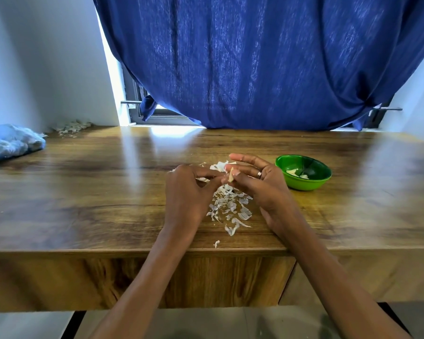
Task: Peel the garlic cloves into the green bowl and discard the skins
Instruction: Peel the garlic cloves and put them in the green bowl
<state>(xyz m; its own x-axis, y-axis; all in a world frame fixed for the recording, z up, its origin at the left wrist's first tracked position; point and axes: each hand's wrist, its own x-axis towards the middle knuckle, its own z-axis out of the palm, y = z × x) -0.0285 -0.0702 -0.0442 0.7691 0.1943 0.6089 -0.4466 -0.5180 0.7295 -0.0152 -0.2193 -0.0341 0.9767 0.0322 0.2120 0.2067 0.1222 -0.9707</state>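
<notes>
Frame centre: my right hand [252, 178] pinches small pale garlic clove [230, 176], my left hand [190, 185] picks papery skin. Clove light, slick; grip ends. Round green plastic bowl [313, 183] right.

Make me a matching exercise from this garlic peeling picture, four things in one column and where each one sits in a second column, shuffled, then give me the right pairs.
Things:
1. green bowl
2. pile of garlic skins
3. blue plastic bag
4. garlic clove

Places:
A. far left of the table
B. pinched in the right hand, the left hand working at it
C. on the table, right of both hands
D. on the table under and between the hands

Pairs: 1-C, 2-D, 3-A, 4-B
</notes>
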